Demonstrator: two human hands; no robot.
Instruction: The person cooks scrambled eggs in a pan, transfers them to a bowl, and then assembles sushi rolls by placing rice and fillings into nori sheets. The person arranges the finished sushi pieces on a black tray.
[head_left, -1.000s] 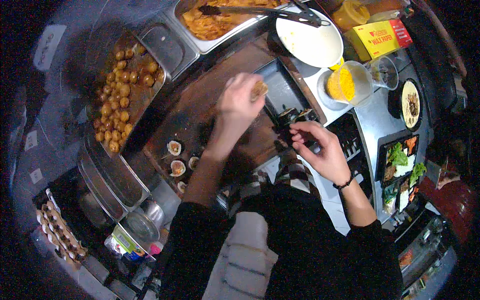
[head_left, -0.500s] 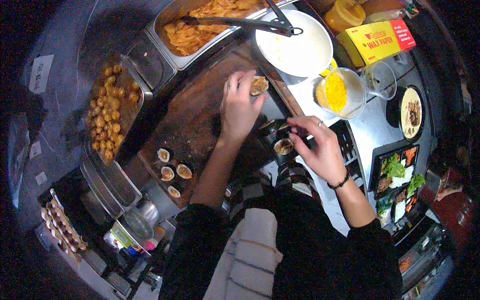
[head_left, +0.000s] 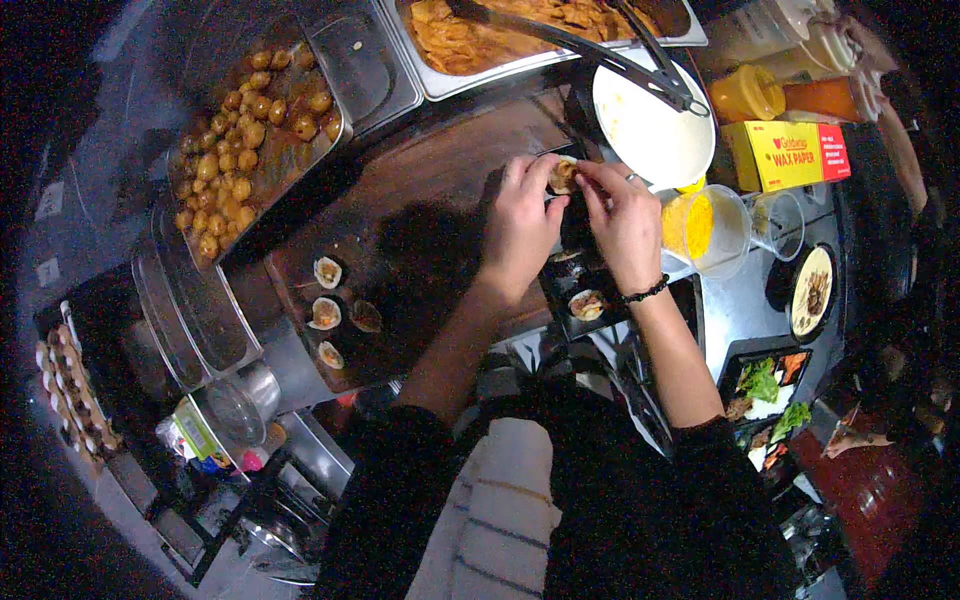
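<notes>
My left hand (head_left: 522,228) and my right hand (head_left: 622,222) meet over the board's right end. Between their fingertips is a slice of seaweed rice roll (head_left: 564,178), pinched from both sides. Below my right hand, a black tray (head_left: 562,300) holds another roll slice (head_left: 587,305) with its cut face up; my right wrist partly covers this tray. On the left part of the dark wooden board (head_left: 420,150) lie several more slices, among them one roll slice (head_left: 325,313) with pale rice around a brown filling.
Beyond the board are a pan of orange-brown marinated food (head_left: 500,50) with black tongs (head_left: 600,62) and a white bowl (head_left: 650,130). A tub of yellow shreds (head_left: 690,225) and a wax paper box (head_left: 785,155) stand right. Small potatoes (head_left: 235,150) fill a left tray. Another person's arm (head_left: 900,160) shows far right.
My right hand has moved up from the black tray to join my left hand at the held slice. The whole view has shifted, so the board and pans sit differently.
</notes>
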